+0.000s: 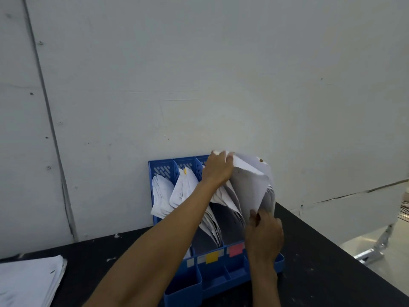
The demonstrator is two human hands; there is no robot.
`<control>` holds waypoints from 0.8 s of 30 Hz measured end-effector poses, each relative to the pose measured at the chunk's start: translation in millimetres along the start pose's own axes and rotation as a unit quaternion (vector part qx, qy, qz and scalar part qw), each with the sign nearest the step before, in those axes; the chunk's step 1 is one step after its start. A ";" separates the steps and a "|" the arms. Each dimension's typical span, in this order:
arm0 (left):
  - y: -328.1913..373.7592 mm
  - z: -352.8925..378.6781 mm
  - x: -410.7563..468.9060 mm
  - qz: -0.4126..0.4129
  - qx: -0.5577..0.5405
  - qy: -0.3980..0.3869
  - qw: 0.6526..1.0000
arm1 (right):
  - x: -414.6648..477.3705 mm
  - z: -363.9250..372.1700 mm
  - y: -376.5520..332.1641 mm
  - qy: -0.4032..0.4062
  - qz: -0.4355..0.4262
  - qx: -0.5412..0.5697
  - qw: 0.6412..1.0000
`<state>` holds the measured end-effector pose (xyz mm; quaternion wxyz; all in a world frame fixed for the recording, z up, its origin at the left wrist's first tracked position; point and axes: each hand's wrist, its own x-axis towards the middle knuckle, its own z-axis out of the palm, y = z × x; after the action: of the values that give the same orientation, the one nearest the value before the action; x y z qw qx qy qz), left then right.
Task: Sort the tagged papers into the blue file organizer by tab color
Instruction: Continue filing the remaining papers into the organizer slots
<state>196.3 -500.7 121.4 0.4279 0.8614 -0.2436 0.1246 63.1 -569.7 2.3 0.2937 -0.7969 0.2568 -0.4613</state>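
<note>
The blue plastic file organizer (183,282) stands on the black desk (321,273), its back against the pale grey wall (199,74). The desk's right edge runs diagonally close beside it, with bare floor beyond; to the left there is open black surface up to a flat stack of white sheets (28,280) at the near-left corner.

The left hand (218,168) reaches across from the left, arm outstretched, its fingers closed over the top edge of the bundle of white papers (250,182) in the right-hand slots. The right hand (264,235) comes up from below and pinches the lower edge of the same bundle, above the organizer's front lip. The papers fan open between the two hands, bent and curling.

Further left, two slots hold smaller white bundles; one shows a small yellow tab (185,171) at its top. On the front lip sit a yellow label (212,257) and a pink label (236,249).
</note>
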 end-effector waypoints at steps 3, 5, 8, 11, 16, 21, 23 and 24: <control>-2.3 3.7 -0.8 -0.062 0.040 -0.013 0.997 | 5.5 1.0 5.6 0.010 -0.015 -0.034 0.999; 1.7 2.3 -2.3 -0.069 0.045 0.020 0.996 | 9.3 -1.1 7.7 0.021 -0.018 -0.045 0.999; 12.6 -2.5 -3.6 -0.063 0.019 0.070 0.995 | 8.9 -3.0 12.0 -0.039 -0.007 -0.093 0.995; 20.4 -4.4 -5.5 -0.038 -0.033 0.077 0.996 | 0.7 1.6 14.6 -0.117 0.035 -0.139 0.983; 23.4 -12.1 -10.5 0.040 -0.048 0.072 0.995 | -2.9 7.2 5.6 -0.043 0.010 -0.109 0.993; 19.2 -28.8 -22.9 0.113 -0.047 0.113 0.986 | -3.4 5.2 9.2 -0.079 0.026 -0.077 0.994; 7.7 -51.4 -31.6 0.141 -0.026 0.120 0.982 | 2.1 -2.4 1.6 -0.054 0.005 -0.021 0.998; -1.1 -65.3 -38.1 0.149 -0.016 0.128 0.980 | 5.1 -8.3 -4.7 -0.048 -0.009 -0.009 0.999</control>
<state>164.1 -436.1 143.8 0.4463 0.7851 -0.3144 0.2925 58.7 -571.8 12.0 0.2944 -0.8231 0.2393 -0.4226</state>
